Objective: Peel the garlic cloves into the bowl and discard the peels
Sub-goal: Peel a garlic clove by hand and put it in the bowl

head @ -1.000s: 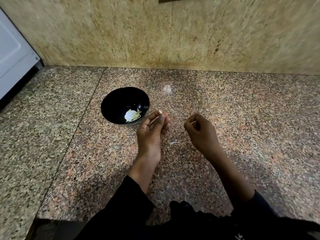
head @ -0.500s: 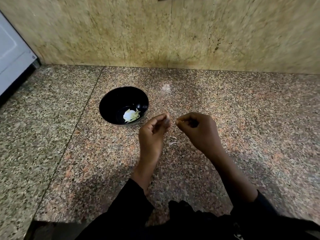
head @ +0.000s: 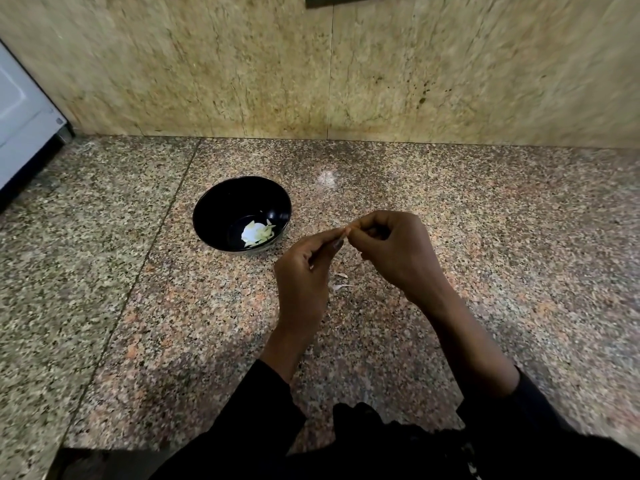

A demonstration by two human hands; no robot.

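**Both hands pinched together beside the bowl**

The black bowl (head: pixel 241 213) stands on the granite counter (head: pixel 485 220) and serves as the reference point. Inside it, on the bottom, lie pale garlic pieces (head: pixel 257 232). Just to the right of the bowl, raised above the counter, the left hand (head: pixel 306 271) and right hand (head: pixel 394 252) meet fingertip to fingertip. Each hand has its thumb and fingers curled into a pinch on a small light item at the meeting point; it is too small to tell whether it is a clove or peel. On the counter below the hands, right of the bowl and nearer the person, lie two small peel scraps (head: pixel 341 281). Dark sleeves (head: pixel 263 417) cover both forearms. Behind the bowl rises a beige stone wall (head: pixel 242 64).
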